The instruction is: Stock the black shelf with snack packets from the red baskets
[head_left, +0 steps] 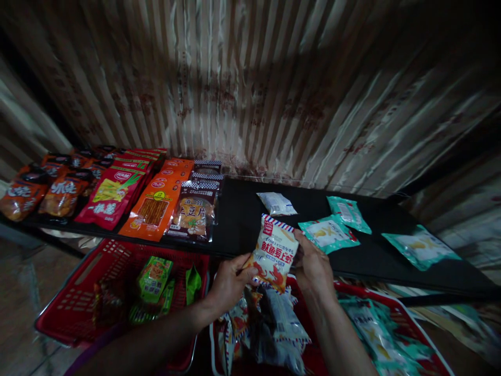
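Observation:
A white snack bag [276, 250] with red lettering and a striped top edge is held upright between my two hands, above the front edge of the black shelf [238, 209]. My left hand [230, 284] pinches its lower left side. My right hand [313, 261] grips its right side, with the fingertips partly hidden behind it. Just behind it, a pale bag [276, 203] lies on the shelf. Under my hands, a red basket [213, 334] holds more striped bags [285, 316].
Orange bags, red bags [113, 193], orange packets [158, 201] and brown packets [193, 209] line the shelf's left. Teal bags [329, 232] lie right. A left basket [74, 287] holds green packs; teal bags fill another basket [426, 339]. Corrugated sheeting [242, 94] stands behind.

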The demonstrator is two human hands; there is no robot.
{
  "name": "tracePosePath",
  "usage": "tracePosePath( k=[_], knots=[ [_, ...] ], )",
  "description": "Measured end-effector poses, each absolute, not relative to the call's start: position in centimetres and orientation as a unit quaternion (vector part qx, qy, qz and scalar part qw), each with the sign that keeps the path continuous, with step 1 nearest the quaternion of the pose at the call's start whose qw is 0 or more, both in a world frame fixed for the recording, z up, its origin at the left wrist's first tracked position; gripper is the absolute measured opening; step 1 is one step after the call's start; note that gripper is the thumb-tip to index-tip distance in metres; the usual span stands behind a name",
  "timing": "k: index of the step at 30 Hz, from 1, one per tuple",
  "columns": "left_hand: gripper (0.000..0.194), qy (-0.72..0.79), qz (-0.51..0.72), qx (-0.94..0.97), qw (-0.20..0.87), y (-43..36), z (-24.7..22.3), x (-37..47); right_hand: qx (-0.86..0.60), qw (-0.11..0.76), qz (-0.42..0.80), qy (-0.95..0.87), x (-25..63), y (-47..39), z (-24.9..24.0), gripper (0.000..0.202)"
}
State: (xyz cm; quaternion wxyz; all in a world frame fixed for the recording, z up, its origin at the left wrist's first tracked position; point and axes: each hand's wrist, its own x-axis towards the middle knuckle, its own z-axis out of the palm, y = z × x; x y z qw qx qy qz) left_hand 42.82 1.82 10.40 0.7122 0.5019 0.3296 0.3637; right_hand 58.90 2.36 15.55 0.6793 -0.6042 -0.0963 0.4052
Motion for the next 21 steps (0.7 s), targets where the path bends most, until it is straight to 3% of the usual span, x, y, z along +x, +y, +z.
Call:
tracePosePath(
  k=[7,13,21],
  knots=[
    [0.041,0.331,0.375,0.522,0.691,1.89,10.39,42.80,-0.593,0.667,0.425,-0.149,59.23,2.20,15.38,0.033],
    [0.061,0.373,0.346,0.468,0.722,1.87,10.20,42.94,-0.595,0.669,0.425,-0.133,59.38,2.35,15.42,0.031],
    [0.051,0.372,0.369,0.517,0.677,1.54,10.03,43.75,-0.589,0.687,0.413,-0.102,58.74,2.45,15.58,0.033]
  ],
)
